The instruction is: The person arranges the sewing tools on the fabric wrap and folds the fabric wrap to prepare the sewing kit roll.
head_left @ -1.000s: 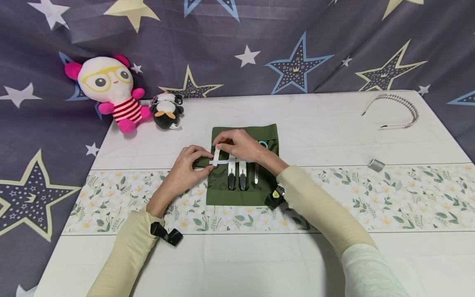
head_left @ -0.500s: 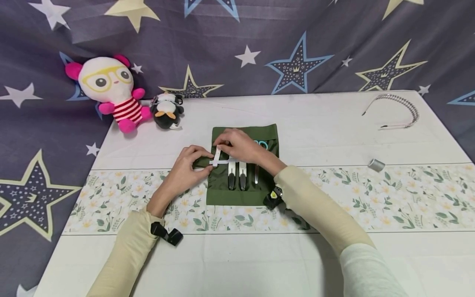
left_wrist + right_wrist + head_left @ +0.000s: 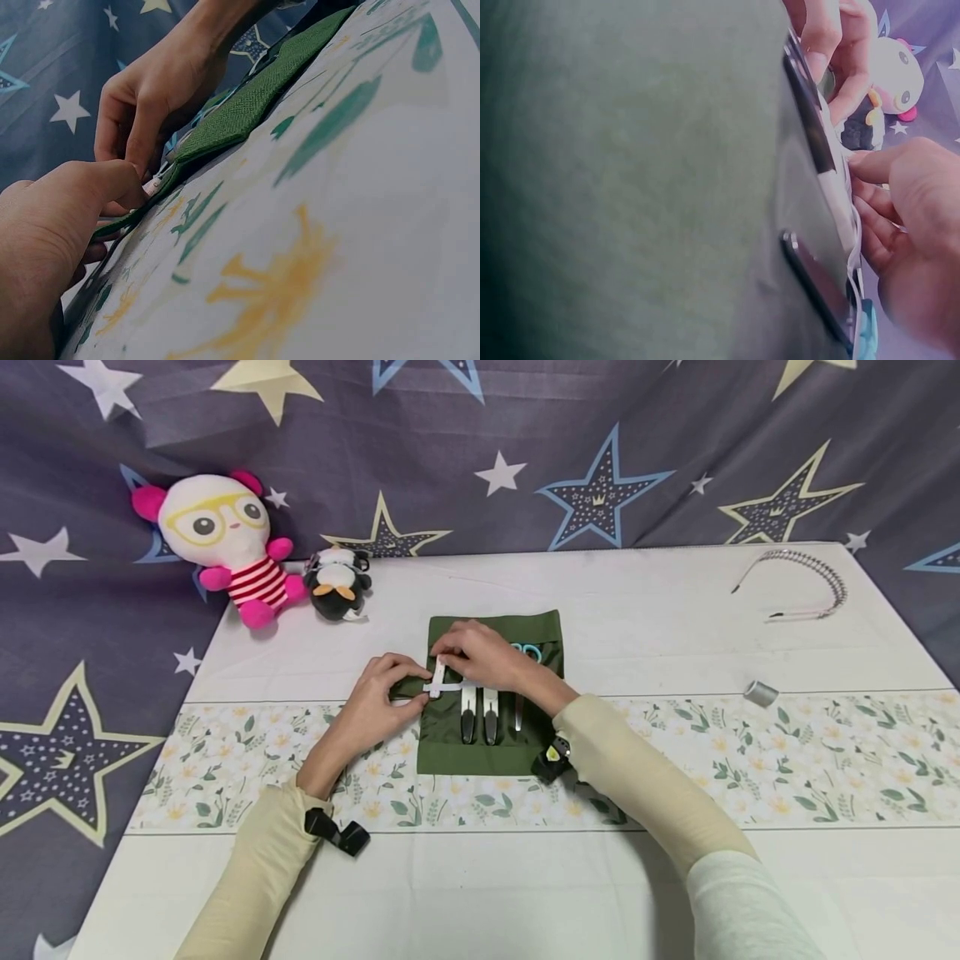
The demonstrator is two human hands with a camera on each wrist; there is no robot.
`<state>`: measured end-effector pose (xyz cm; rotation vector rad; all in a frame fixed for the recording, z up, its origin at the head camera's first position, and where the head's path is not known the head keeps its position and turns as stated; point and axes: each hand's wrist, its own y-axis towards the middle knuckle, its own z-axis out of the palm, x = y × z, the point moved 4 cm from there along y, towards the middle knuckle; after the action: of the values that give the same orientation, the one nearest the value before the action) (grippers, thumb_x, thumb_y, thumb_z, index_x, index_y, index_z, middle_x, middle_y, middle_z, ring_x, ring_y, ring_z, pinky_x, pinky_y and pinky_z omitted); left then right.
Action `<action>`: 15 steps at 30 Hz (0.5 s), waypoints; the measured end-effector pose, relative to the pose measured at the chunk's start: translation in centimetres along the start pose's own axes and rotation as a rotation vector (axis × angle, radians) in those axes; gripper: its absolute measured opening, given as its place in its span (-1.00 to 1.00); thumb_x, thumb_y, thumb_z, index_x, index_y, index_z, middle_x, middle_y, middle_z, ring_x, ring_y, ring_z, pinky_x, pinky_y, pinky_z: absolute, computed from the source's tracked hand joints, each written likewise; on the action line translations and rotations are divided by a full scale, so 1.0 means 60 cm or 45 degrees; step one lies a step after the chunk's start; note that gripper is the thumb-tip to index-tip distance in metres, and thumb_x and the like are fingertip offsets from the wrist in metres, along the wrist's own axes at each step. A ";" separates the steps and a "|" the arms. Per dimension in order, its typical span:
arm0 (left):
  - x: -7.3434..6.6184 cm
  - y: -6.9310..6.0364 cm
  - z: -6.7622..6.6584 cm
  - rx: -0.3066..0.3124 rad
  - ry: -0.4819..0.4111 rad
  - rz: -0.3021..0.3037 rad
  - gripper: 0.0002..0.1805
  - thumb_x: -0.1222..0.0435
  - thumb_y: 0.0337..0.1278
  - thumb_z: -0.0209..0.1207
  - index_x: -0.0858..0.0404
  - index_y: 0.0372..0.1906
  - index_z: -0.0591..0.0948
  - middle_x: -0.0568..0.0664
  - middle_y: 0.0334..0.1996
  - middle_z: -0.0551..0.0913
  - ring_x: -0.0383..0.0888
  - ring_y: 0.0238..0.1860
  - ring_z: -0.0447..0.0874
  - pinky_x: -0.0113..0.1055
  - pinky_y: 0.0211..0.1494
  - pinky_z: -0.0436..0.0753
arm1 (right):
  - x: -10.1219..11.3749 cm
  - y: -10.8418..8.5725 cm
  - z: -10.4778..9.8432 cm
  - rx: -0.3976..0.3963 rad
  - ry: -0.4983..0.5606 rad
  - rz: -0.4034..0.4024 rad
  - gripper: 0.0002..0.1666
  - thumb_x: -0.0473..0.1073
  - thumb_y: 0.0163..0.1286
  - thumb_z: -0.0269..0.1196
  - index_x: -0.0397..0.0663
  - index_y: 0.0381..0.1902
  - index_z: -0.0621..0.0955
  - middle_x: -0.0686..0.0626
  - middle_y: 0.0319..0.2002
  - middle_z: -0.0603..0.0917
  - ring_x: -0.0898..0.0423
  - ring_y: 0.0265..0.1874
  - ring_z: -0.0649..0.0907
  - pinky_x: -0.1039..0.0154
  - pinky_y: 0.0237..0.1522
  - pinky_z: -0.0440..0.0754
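Compared w/ 1 s ago, our R hand (image 3: 483,653) is sitting a touch further L, so we're seeing more of the blue-looped scissors (image 3: 532,652); the rest is staying put, approx. Going L to R: a pink-eared plush (image 3: 213,518) is sitting in front of the starry curtain (image 3: 435,460), w/ a blk & wht plush (image 3: 335,585) right beside it. Next, our L hand (image 3: 375,697) is nearly closing, thumb & fingertips pinching the L edge of the green pouch (image 3: 457,758), which is lying unrolled nr mid-table. Just R of those fingertips, the wht tool (image 3: 438,672) is crossing the thin wht strap (image 3: 452,687); over or under, we can't tell. Our R hand is reaching over the pouch, fingers bent, pinching the tool's far end. Two blk-tipped tools (image 3: 468,720) are lying side by side, upper parts hidden by that hand, then the scissors nr the pouch's R edge. Well apart, further R, a silver roll (image 3: 761,693) is resting on the tablecloth (image 3: 525,893) & a hairband (image 3: 834,581) is lying farther back.
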<state>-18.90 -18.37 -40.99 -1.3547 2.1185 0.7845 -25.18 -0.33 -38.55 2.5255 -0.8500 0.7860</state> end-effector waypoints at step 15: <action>0.001 0.000 0.001 0.006 0.004 0.001 -0.71 0.29 0.28 0.37 0.23 0.07 0.73 0.10 0.13 0.57 0.14 0.20 0.40 0.11 0.24 0.38 | 0.005 -0.002 0.005 0.043 0.004 -0.039 -0.74 -0.28 0.60 0.19 -0.21 0.11 0.73 -0.12 -0.02 0.69 0.04 -0.14 0.62 0.14 -0.03 0.53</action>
<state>-18.94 -18.36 -41.07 -1.3534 2.1220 0.7778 -24.75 -0.52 -38.61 2.5597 -0.8021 0.8002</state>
